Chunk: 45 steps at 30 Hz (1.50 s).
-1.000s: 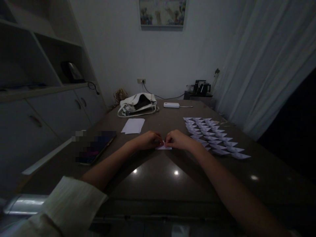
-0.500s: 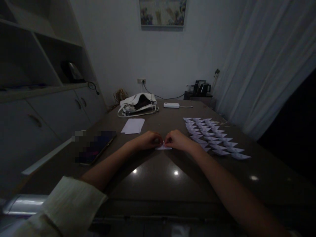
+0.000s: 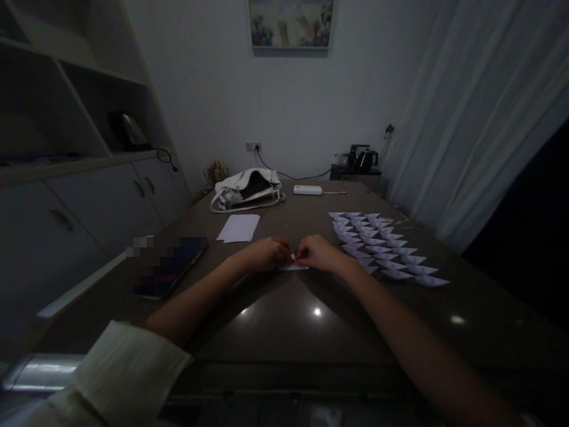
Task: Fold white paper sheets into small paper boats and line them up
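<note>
A small folded piece of white paper [image 3: 293, 267] lies on the dark table in front of me, its long straight edge towards me. From the left, my left hand [image 3: 268, 254] is closed on it, fingertips at its middle. My right hand [image 3: 317, 251] pinches it from the other side, close to the left fingertips. The fingers hide much of the paper's upper part. To the right stand several folded paper boats [image 3: 386, 249] in slanting rows. A stack of white paper sheets [image 3: 239, 228] lies beyond my left hand.
A phone [image 3: 173, 270] rests at the left of the table [image 3: 284, 332]. Further back are a white handbag [image 3: 249, 188] and a white power bank [image 3: 307, 190] with a short strap or cable. A curtain [image 3: 462, 118] hangs on the right; cabinets [image 3: 98, 201] line the left.
Both hands stay on the folded paper with only slight finger movement; a small white tip now shows between the fingertips. The whole view has shifted a little.
</note>
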{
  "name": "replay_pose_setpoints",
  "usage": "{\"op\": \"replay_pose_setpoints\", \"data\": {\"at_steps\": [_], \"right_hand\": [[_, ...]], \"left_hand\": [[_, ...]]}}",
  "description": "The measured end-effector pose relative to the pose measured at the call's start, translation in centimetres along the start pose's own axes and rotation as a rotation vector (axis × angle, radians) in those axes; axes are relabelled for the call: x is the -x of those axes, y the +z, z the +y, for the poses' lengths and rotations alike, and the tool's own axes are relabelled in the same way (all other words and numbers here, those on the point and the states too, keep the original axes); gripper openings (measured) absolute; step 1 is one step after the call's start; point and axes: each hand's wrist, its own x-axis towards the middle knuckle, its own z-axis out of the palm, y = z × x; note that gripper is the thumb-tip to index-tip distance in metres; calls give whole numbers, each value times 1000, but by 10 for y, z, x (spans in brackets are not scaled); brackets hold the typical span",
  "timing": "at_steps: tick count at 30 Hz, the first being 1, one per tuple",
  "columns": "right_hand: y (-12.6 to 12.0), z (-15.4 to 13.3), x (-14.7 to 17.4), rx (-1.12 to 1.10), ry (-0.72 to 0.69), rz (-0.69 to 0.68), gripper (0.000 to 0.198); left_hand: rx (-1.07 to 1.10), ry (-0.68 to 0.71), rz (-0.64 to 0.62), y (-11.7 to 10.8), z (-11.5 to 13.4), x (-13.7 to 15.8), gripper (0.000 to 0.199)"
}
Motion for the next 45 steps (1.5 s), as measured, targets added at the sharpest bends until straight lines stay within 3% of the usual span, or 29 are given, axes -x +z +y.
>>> {"op": "replay_pose_setpoints", "data": {"at_steps": [5,12,25,32,37,45], "right_hand": [[1,0,0,-44,-12,59,17],[5,-7,0,105,23,107,16],[-8,-33,11,428,115,-22,24],[1,-12,2,302,144,50,20],[4,-8,-4,326,106,105,13],[-9,-12,0,428,103,51,16]], "left_hand": [[-5,-40,-44,-1,3,-2,19],[71,-111,-76,1,-1,-1,17],[76,-138,-86,-2,5,-3,19],[104,-191,-79,-2,6,-3,18],[96,-189,-69,-2,6,-3,19],[95,-168,-57,-3,6,-2,20]]}}
